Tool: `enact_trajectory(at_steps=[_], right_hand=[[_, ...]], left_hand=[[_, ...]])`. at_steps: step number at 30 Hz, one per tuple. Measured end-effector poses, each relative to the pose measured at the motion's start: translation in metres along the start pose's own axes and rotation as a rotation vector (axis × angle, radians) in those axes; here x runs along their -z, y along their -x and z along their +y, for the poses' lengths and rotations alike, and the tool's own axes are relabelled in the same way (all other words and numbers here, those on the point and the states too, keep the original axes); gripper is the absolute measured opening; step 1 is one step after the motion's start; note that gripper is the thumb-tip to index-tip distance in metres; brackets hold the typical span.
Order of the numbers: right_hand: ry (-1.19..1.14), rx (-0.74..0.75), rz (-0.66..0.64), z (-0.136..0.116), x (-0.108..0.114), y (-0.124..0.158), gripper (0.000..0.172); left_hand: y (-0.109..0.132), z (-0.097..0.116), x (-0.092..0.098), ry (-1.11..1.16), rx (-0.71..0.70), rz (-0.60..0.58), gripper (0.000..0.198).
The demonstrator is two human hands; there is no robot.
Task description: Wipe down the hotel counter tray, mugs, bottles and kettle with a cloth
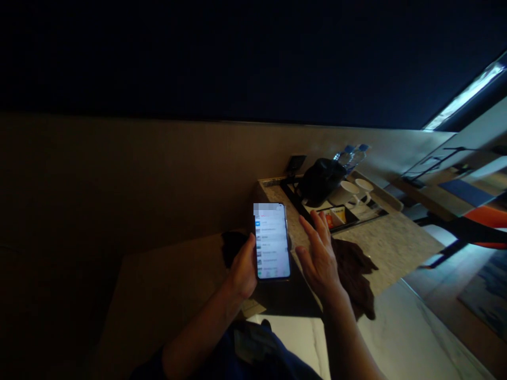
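A smartphone [273,245] with a lit screen is held upright in front of me. Its screen shows a white list with small pictures down one side. My left hand [243,269] is wrapped round the phone's left edge, thumb along the side. To the right of the phone hovers my right hand [320,258], fingers spread and apart from the screen, holding nothing. Behind and beside my right hand, a crumpled dark brown cloth [356,274] lies over the edge of the stone-topped counter [407,235].
On the counter, a black tray holds a dark kettle [321,182], white mugs [344,193] and sachets [336,216]. Water bottles [358,154] stand behind. A wall socket [296,162] is nearby. At the far right are a desk [443,192] and an orange chair [489,217].
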State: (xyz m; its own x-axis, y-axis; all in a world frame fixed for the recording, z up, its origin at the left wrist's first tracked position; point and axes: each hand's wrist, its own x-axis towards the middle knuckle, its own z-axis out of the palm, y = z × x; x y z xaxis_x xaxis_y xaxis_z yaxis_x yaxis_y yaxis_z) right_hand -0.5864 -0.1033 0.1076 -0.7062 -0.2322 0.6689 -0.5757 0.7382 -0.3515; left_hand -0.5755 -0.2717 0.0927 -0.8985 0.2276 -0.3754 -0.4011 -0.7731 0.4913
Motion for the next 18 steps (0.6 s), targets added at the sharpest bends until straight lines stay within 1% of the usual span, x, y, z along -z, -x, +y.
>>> enact_trajectory(at_steps=[4, 7, 9, 11, 14, 18], right_hand=[[-0.164, -0.099, -0.123, 0.011, 0.002, 0.027, 0.072], [-0.229, -0.161, -0.214, 0.014, 0.0, 0.04, 0.089], [-0.238, -0.213, -0.259, 0.013, -0.002, 0.045, 0.097], [-0.24, -0.245, -0.286, 0.011, -0.003, 0.047, 0.1], [-0.243, -0.245, -0.299, 0.008, -0.005, 0.048, 0.1], [-0.247, -0.212, -0.292, 0.006, -0.008, 0.049, 0.094]], left_hand=[[0.001, 0.004, -0.007, 0.003, -0.016, 0.058, 0.046], [-0.001, 0.003, -0.01, -0.003, -0.058, 0.037, 0.044], [-0.003, 0.002, -0.01, 0.003, -0.074, 0.008, 0.043], [-0.003, 0.001, -0.01, 0.003, -0.078, -0.008, 0.044], [-0.001, 0.0, -0.011, -0.002, -0.081, -0.016, 0.044], [0.001, -0.001, -0.011, 0.0, -0.086, 0.007, 0.042]])
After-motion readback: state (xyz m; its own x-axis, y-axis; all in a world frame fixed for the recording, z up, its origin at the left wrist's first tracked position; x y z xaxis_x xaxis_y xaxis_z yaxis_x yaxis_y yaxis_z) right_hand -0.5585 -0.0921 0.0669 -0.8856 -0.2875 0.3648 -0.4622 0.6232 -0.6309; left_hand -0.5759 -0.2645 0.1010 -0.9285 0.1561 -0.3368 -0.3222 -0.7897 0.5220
